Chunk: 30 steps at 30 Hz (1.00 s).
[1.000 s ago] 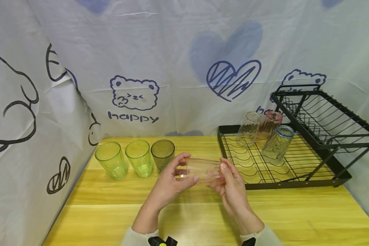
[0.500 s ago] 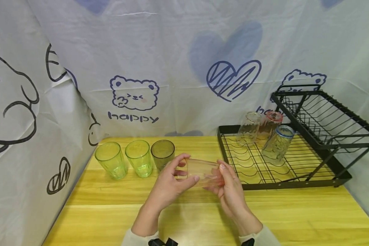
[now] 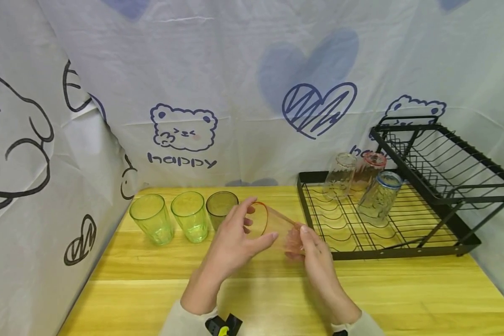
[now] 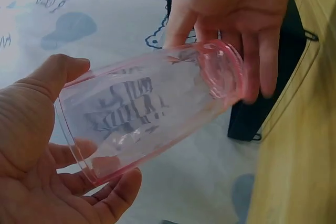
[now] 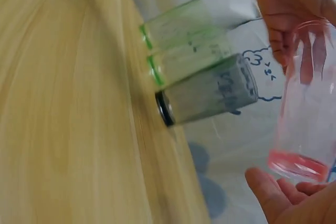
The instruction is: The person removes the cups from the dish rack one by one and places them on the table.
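Observation:
A pink-tinted drinking glass (image 3: 283, 233) is held on its side above the table, its rim tilted up toward the left. My left hand (image 3: 237, 238) curves around the rim end, thumb on one side and fingers on the other, as the left wrist view shows. At the thicker pink base, my right hand (image 3: 321, 261) pinches the glass with thumb and fingers. Just left of the hands stands a grey glass (image 3: 221, 205), partly hidden by my left hand. Beside it are two green glasses (image 3: 189, 217), all upright with open tops.
A black wire dish rack (image 3: 378, 254) with a raised upper tier stands at the right. On its lower tier sit a clear glass (image 3: 339, 175), a pink-rimmed glass (image 3: 374, 161) and a blue-rimmed glass (image 3: 380, 198). A patterned cloth (image 3: 243, 93) hangs behind the wooden table (image 3: 269, 298).
The pink glass has tilted, its rim end rising and turning more toward view. My left fingers have moved up slightly with the rim. The standing glasses and rack are unchanged.

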### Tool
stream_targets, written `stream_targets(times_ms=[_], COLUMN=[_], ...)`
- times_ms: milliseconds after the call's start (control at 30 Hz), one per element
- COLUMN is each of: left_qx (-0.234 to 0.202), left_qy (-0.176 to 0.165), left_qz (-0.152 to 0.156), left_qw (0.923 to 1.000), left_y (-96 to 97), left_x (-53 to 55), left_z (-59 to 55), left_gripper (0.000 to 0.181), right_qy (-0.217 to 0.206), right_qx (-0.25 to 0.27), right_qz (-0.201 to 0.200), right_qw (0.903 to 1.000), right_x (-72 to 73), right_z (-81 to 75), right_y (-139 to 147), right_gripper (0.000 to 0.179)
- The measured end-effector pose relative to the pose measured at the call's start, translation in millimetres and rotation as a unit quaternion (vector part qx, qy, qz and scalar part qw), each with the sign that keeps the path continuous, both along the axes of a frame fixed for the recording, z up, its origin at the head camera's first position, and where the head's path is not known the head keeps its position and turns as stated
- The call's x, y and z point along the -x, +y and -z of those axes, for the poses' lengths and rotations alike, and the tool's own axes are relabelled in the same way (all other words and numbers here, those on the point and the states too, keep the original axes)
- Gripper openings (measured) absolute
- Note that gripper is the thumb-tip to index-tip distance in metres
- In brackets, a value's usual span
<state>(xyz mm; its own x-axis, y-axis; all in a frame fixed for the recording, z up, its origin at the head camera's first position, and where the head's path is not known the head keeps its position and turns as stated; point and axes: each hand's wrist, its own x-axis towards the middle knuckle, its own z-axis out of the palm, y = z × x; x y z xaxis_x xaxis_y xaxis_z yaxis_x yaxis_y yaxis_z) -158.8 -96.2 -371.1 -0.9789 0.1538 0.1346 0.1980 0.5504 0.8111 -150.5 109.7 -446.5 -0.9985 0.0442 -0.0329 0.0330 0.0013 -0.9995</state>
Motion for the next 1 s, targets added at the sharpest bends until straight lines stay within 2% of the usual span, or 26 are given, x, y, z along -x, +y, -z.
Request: stream_targets(times_ms=[67,133,200,300,433,533,667,1000], left_qx=[0.037,0.078,0.122,0.175,0.226,0.253,0.279,0.320], left_qy=[0.014,0.029,0.052,0.083,0.103,0.097,0.079,0.052], left_qz=[0.007,0.017,0.034,0.066,0.101,0.114,0.120,0.114], left_qw=[0.9992,0.9964,0.9906,0.9788,0.9635,0.9557,0.9495,0.9392], left_y=[1.4,2.6,3.4,4.0,3.9,3.8,4.4,3.1], left_x=[4.5,10.3,19.0,35.2,58.7,73.3,86.0,97.7], left_z=[-5.9,-11.9,-16.1,-20.1,-21.9,-21.3,-17.5,-4.5], left_gripper=[0.092,0.093,0.094,0.092,0.084,0.081,0.084,0.089], right_qy=[0.025,0.059,0.092,0.129,0.138,0.138,0.139,0.162], right_qx=[-0.082,-0.166,-0.245,-0.347,-0.449,-0.491,-0.515,-0.529], right_qz=[0.015,0.034,0.050,0.065,0.051,0.036,0.025,0.025], right_qw=[0.9962,0.9837,0.9639,0.9265,0.8814,0.8594,0.8452,0.8326], right_x=[-1.8,-3.1,-3.6,-2.7,-0.7,-0.9,-3.4,-4.1], right_z=[-1.5,-2.2,-2.1,0.0,4.8,10.5,18.7,28.0], right_y=[7,16,26,40,55,61,63,62], right_gripper=[0.060,0.057,0.053,0.050,0.052,0.053,0.055,0.055])
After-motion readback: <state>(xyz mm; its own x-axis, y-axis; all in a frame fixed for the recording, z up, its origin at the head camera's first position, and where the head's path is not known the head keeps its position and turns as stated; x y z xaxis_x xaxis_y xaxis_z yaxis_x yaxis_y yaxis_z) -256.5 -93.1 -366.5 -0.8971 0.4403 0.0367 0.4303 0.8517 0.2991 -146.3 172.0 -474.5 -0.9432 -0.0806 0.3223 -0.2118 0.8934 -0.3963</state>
